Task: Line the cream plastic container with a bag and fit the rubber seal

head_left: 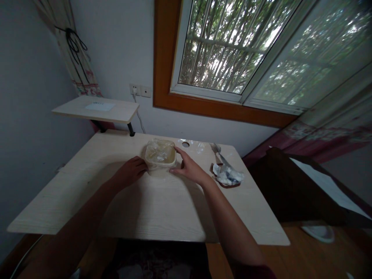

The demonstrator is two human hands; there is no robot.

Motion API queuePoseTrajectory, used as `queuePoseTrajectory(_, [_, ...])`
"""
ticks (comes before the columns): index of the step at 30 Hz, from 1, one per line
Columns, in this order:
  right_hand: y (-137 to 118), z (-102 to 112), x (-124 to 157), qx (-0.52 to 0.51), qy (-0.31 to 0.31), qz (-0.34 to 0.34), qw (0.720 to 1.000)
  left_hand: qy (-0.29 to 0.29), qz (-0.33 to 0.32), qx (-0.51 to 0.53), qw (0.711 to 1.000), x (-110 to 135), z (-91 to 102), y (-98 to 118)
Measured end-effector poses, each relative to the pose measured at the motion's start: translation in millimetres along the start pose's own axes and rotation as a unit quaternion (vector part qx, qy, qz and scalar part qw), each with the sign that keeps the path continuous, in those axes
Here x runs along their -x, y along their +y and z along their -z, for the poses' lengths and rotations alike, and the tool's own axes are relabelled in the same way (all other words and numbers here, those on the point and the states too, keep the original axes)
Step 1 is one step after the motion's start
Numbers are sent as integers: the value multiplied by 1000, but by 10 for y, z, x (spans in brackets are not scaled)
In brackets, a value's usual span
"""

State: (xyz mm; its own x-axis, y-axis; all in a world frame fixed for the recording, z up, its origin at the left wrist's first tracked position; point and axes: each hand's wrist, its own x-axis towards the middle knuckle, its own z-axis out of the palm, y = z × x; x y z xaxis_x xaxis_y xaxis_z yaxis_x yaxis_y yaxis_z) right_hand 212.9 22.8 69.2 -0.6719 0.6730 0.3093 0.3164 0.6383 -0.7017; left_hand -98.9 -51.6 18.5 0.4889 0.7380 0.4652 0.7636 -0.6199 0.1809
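A pale rectangular plastic container [160, 166] stands upright at the back middle of the table. Clear, crinkled plastic wrap [159, 149] lies across its top, with something yellowish showing beneath. At the container's front left corner, my left hand [132, 170] has its fingers curled and close together against the side. My right hand [187, 166] holds the right side, index finger along the rim and thumb at the front corner. The undersides of the left fingertips are hidden.
To the right, crumpled white plastic [228, 174] lies on a brown dish, with a metal utensil [217, 151] behind it. A raised shelf [99, 108] bearing a paper stands at back left. The table [162, 209] has a round cable hole [185, 144] near its back edge.
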Motion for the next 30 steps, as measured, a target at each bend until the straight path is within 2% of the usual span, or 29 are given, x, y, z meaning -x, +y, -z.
queuePoseTrajectory(5, [25,23,98,7,45,-3,999,3,12,2,1000,8,97,82])
queuePoseTrajectory(11, [22,51,136,14,56,36,998,27,3,35,999,22,157,201])
queuePoseTrajectory(15, [13,21,126,39,68,48,996,54,-2,7,999,4,74,306])
queuePoseTrajectory(23, [36,-78,158,57,79,75,992,68,80,-40,994,-66,-136,566])
queuePoseTrajectory(30, [89,-96,235,127,63,92,986,58,74,-66,993,-48,-262,575])
